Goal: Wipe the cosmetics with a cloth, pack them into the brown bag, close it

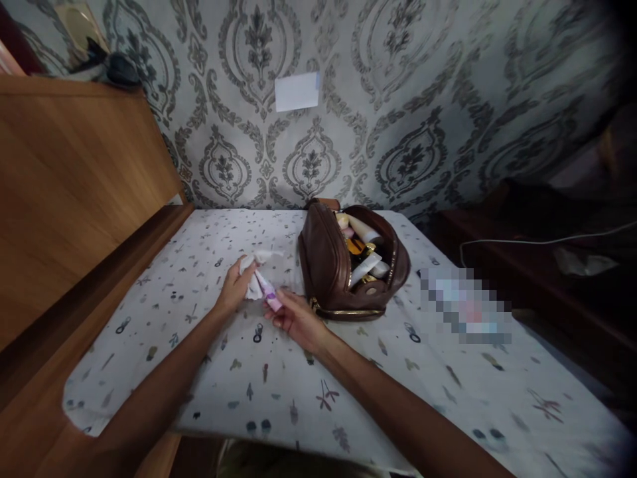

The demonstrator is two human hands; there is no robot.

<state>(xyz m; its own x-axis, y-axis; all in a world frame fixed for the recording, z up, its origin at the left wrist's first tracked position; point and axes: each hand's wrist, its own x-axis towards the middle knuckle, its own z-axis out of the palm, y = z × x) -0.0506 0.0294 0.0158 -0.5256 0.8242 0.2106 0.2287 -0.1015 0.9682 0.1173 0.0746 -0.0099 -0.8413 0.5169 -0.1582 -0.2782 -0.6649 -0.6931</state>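
Note:
My left hand (235,284) is closed on a crumpled white wipe or tissue (253,288), pressed against one end of a small pink and white tube (269,295). The tube's other end is pinched in the fingers of my right hand (297,320). Both hands are just above the patterned cloth, left of a brown toiletry bag (324,262). The bag stands unzipped, with several tubes and small containers inside, among them a white tube (365,269) and a cream-coloured tube (362,229). Fine print on the pink tube is too small to read.
A white cloth (223,372) with small printed motifs covers the table. To its right lies a pixelated flat item (465,305). A wooden cabinet (74,192) borders the left side, and patterned wallpaper (318,159) rises behind. A thin white cable (537,241) runs at the right.

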